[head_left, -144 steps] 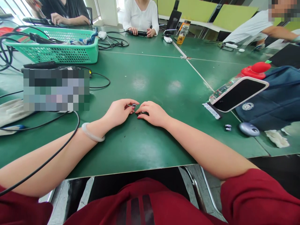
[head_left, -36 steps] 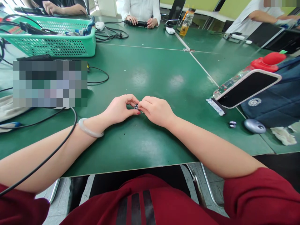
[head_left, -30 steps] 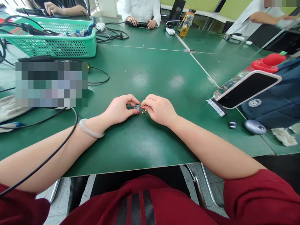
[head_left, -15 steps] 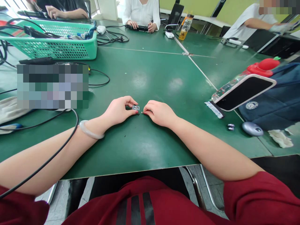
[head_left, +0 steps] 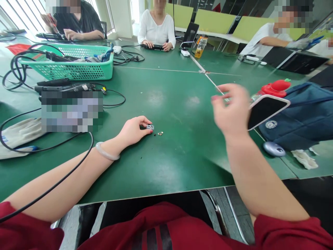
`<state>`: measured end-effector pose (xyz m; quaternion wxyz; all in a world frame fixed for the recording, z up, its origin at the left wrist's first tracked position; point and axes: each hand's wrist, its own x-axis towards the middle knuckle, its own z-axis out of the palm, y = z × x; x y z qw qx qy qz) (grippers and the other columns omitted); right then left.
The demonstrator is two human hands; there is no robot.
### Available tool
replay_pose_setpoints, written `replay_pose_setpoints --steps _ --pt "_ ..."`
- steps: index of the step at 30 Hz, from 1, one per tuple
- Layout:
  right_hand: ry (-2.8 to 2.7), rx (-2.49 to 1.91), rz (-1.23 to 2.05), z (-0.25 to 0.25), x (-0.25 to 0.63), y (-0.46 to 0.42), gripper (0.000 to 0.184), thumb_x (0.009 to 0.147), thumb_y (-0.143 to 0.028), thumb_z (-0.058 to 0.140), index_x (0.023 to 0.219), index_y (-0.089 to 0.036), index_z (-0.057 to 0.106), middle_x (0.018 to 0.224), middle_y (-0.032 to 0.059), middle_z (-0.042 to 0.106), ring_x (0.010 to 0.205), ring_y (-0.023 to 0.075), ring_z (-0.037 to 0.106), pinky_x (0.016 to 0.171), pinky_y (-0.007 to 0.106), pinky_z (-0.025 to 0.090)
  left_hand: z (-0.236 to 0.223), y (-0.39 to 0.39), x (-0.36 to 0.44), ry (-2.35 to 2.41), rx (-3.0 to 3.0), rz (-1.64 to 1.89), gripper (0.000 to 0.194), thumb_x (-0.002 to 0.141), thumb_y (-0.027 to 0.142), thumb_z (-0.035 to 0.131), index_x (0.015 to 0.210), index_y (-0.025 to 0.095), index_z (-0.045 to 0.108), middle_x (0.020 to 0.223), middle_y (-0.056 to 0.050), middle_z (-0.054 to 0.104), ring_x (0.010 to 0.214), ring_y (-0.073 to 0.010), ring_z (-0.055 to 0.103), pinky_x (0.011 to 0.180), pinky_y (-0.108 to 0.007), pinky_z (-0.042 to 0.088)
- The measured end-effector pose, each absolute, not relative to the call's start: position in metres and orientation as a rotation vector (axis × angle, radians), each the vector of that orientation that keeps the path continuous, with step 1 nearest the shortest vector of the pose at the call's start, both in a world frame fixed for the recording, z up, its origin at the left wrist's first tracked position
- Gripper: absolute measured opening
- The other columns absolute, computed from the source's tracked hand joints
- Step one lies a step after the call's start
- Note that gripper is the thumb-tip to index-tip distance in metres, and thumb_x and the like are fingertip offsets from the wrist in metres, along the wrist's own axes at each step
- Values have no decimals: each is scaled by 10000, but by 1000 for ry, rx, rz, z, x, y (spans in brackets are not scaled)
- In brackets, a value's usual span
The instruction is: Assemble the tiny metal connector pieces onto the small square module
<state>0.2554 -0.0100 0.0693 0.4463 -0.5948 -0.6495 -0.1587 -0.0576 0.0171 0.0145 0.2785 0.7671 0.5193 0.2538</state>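
My left hand (head_left: pixel 131 131) rests on the green table, thumb and fingers pinched on a small silver-and-black part that looks like a circuit board (head_left: pixel 150 127). Just right of those fingertips lies a tiny white-and-gold piece (head_left: pixel 160 133), with a tiny black bit (head_left: pixel 155 134) beside it. My right hand (head_left: pixel 231 109) is raised above the table in front of the phone (head_left: pixel 269 110). It is smeared by motion, but thumb and fingers look apart and nothing shows between them.
A green basket (head_left: pixel 75 71) with cables stands at the back left, by white gloves (head_left: pixel 20 133). A black cable (head_left: pixel 65 173) crosses my left forearm. On the right are a red-capped bottle (head_left: pixel 275 88), a dark blue bag (head_left: pixel 309 114) and a mouse (head_left: pixel 274 149). Other people sit opposite.
My right hand has left the tiny white-and-gold piece on the table and moved up and right, near the phone. My left hand still holds the board-like part. The head view has tilted up.
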Motion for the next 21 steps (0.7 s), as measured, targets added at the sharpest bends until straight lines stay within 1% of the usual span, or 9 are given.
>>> replay_pose_setpoints --steps 1,3,6,7,9,11,13,17,21 --pt "-1333 -1484 -552 72 283 -11 304 822 -164 544 1125 -135 564 1109 99 597 922 185 589 844 390 459 15 17 -58 1398 2056 677 261 705 355 714 928 231 655 858 -18 714 856 -203 666 826 -343 493" --pt "-825 -1543 -705 70 339 -15 325 791 -47 487 1104 -125 525 1151 125 550 1026 195 563 911 404 456 16 17 -57 1406 2057 669 263 708 355 712 935 233 658 863 -14 710 869 -201 664 827 -332 491" --pt "-373 -1683 -442 52 399 -23 244 804 20 428 954 -158 500 1112 111 562 1060 163 572 996 363 429 16 17 -57 1409 2064 655 261 713 361 707 939 238 663 874 -12 706 880 -203 661 826 -330 489" --pt "-347 -1688 -308 45 410 -25 205 847 -3 395 923 -171 485 1064 86 575 1042 150 588 1008 356 424 16 17 -57 1408 2063 651 260 714 361 706 939 238 663 875 -11 704 877 -202 662 825 -330 489" --pt "-372 -1669 -51 34 420 -28 157 910 -72 364 860 -174 472 900 38 591 854 139 636 946 375 472 15 17 -57 1408 2057 647 259 712 357 705 938 237 664 874 -10 703 871 -201 663 825 -332 489" --pt "-461 -1621 173 27 420 -30 193 961 -156 332 828 -170 472 778 4 577 672 114 618 885 384 506 14 18 -58 1409 2055 647 256 713 356 703 937 237 664 875 -10 703 876 -204 662 829 -338 486" --pt "-534 -1595 307 24 417 -30 210 971 -157 322 823 -170 471 716 -19 568 575 91 577 863 382 519 13 18 -58 1412 2062 649 258 714 359 701 939 238 665 880 -13 703 886 -209 661 837 -348 482" --pt "-582 -1618 287 22 419 -31 191 911 -42 358 816 -171 463 674 -52 540 548 72 550 844 382 538 13 19 -59 1420 2068 651 265 713 364 704 943 237 667 881 -17 704 893 -211 659 839 -351 482" --pt "-611 -1656 196 21 417 -41 187 868 -18 376 821 -169 476 713 -47 531 579 78 553 850 429 546 14 19 -59 1418 2061 655 266 713 357 707 945 233 666 882 -18 705 889 -206 659 837 -344 484"
